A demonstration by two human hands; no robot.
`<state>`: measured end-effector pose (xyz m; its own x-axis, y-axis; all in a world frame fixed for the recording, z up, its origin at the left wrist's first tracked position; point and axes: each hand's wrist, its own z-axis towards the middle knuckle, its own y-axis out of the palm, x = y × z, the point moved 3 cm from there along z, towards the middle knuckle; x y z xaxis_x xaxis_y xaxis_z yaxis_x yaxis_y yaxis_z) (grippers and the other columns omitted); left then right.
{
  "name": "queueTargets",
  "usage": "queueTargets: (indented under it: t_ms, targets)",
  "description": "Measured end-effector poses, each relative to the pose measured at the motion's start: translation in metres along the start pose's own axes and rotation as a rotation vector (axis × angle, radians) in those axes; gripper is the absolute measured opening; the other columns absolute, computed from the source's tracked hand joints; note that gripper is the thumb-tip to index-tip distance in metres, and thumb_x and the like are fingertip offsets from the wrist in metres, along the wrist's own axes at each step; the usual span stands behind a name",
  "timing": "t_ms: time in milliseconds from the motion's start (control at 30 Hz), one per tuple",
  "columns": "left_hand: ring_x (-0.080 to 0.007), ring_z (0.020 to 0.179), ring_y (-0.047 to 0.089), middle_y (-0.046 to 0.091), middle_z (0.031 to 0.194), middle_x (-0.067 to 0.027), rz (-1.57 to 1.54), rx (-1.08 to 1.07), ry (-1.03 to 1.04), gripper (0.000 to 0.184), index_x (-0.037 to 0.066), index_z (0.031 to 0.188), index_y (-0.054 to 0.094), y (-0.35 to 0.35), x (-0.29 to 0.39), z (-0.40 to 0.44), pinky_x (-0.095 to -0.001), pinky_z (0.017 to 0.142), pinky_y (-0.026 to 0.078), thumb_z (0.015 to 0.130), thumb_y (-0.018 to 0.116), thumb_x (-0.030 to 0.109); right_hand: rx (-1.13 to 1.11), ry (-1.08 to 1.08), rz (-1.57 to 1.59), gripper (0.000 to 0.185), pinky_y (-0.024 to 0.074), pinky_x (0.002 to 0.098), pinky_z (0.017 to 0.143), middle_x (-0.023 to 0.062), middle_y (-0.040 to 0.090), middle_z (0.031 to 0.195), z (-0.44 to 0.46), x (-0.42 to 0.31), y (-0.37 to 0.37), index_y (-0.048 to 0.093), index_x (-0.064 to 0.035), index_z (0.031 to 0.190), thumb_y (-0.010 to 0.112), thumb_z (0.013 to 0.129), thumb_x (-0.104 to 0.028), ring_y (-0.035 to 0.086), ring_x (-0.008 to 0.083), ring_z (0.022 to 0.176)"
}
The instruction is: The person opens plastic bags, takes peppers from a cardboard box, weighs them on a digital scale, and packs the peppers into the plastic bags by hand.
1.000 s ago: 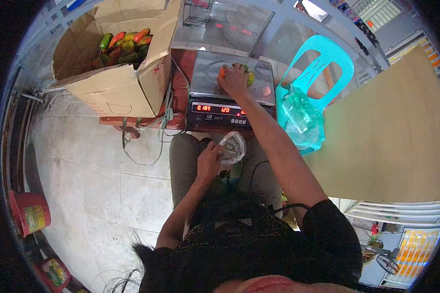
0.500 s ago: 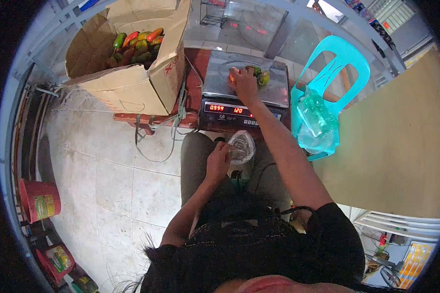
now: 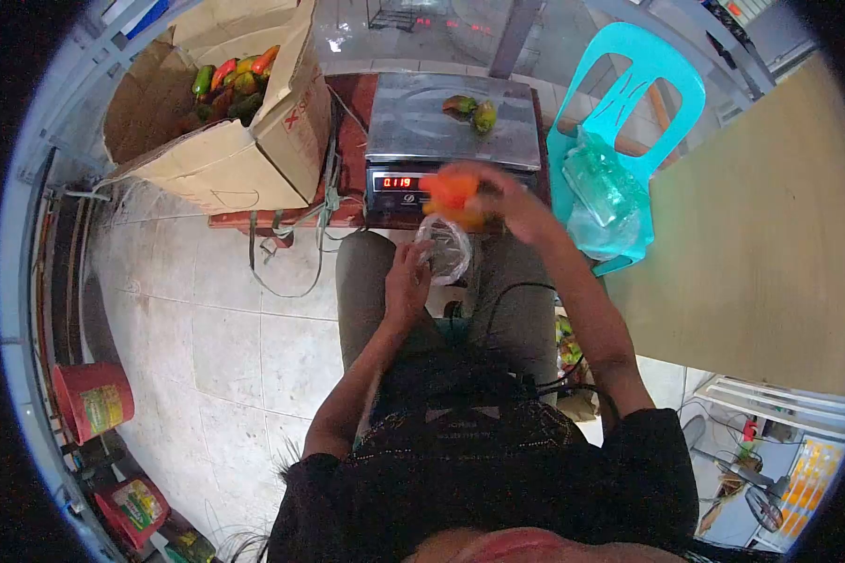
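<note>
My right hand (image 3: 518, 205), blurred by motion, grips orange-red peppers (image 3: 453, 194) in front of the scale's display; how many is unclear. Below them, my left hand (image 3: 407, 283) pinches the rim of a clear plastic bag (image 3: 451, 253), whose mouth gapes upward between my knees. Two greenish peppers (image 3: 484, 117) lie on the metal pan of the digital scale (image 3: 408, 131). Its red display reads 0.119 at the left, while the rest is covered by the peppers and my right hand.
A cardboard box (image 3: 197, 174) of red and green peppers (image 3: 244, 84) stands left of the scale on a red bench (image 3: 347, 108). At the right is a turquoise chair (image 3: 559, 155) bearing green and clear plastic bags (image 3: 599, 178), beside a wooden board (image 3: 742, 253). Red pots (image 3: 94, 399) line the left wall.
My right hand has lifted peppers off the scale and brought them toward the bag. The display has dropped from 0.999 to 0.119. My left hand still holds the bag.
</note>
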<state>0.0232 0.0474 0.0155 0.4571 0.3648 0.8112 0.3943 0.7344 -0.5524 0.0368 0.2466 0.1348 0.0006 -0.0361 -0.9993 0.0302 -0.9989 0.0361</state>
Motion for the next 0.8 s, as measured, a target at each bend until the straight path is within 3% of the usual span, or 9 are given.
queueTargets:
  t_ms: [33,167,267,367,433,533,633,800]
  targets:
    - [-0.0392,0.092,0.057,0.051,0.107,-0.0162,-0.003,0.021,0.009,0.041,0.010,0.120,0.049,0.000,0.000,0.000,-0.0441,0.077,0.048,0.081,0.053,-0.004,-0.040,0.035,-0.050,0.054,0.0412,0.0317,0.097,0.0053,0.057,0.120,-0.014,0.003,0.010,0.055,-0.0101,0.126,0.070,0.080,-0.035,0.052,0.0177,0.111]
    - [-0.0392,0.095,0.057,0.053,0.107,-0.0179,-0.057,0.112,0.044,0.038,0.007,0.122,0.047,-0.012,0.018,0.002,-0.0441,0.079,0.048,0.085,0.051,0.000,-0.074,0.059,-0.120,0.054,0.0380,0.0327,0.100,0.0061,0.056,0.121,-0.038,0.030,0.033,0.054,-0.0091,0.126,0.070,0.079,-0.032,0.051,0.0170,0.111]
    - [-0.0334,0.098,0.059,0.056,0.111,-0.0159,-0.048,0.176,0.015,0.041,0.008,0.124,0.048,-0.016,0.023,0.000,-0.0398,0.083,0.048,0.085,0.058,0.003,-0.036,0.128,-0.178,0.053,0.0365,0.0318,0.100,0.0059,0.055,0.123,-0.044,0.069,0.032,0.053,-0.0067,0.127,0.069,0.081,-0.027,0.051,0.0160,0.111]
    - [-0.0318,0.099,0.059,0.058,0.110,-0.0158,-0.178,0.171,-0.066,0.037,0.008,0.124,0.048,-0.019,0.025,0.000,-0.0392,0.086,0.047,0.088,0.054,0.004,-0.036,0.164,-0.265,0.050,0.0388,0.0315,0.098,0.0064,0.055,0.123,-0.041,0.087,0.033,0.053,-0.0070,0.127,0.067,0.083,-0.026,0.052,0.0159,0.110]
    - [-0.0301,0.099,0.059,0.058,0.108,-0.0152,-0.175,0.165,0.006,0.035,0.007,0.124,0.049,-0.020,0.032,0.000,-0.0385,0.086,0.047,0.089,0.052,0.004,-0.041,0.234,-0.230,0.048,0.0403,0.0316,0.096,0.0068,0.055,0.123,-0.038,0.091,0.037,0.053,-0.0090,0.128,0.066,0.085,-0.024,0.052,0.0165,0.111]
    - [-0.0339,0.096,0.059,0.058,0.107,-0.0174,-0.166,0.166,0.126,0.029,0.005,0.119,0.049,-0.019,0.053,-0.004,-0.0402,0.084,0.047,0.091,0.051,0.007,0.095,0.334,0.454,0.047,0.0414,0.0331,0.096,0.0075,0.054,0.126,-0.042,0.119,0.041,0.050,-0.0117,0.132,0.061,0.089,-0.027,0.053,0.0190,0.113]
    - [-0.0344,0.093,0.060,0.058,0.105,-0.0185,-0.188,0.123,0.123,0.025,0.004,0.116,0.049,-0.015,0.060,-0.012,-0.0402,0.082,0.047,0.091,0.051,0.008,0.182,0.243,0.812,0.047,0.0418,0.0362,0.097,0.0081,0.052,0.130,-0.046,0.096,0.059,0.045,-0.0136,0.135,0.056,0.093,-0.030,0.053,0.0212,0.115]
    - [-0.0263,0.089,0.060,0.059,0.101,-0.0163,-0.465,0.074,-0.127,0.025,0.001,0.113,0.051,-0.016,0.057,-0.016,-0.0359,0.079,0.047,0.088,0.055,0.004,0.305,0.141,0.874,0.052,0.0402,0.0425,0.101,0.0087,0.050,0.132,-0.040,0.089,0.061,0.042,-0.0096,0.136,0.053,0.093,-0.036,0.052,0.0233,0.117]
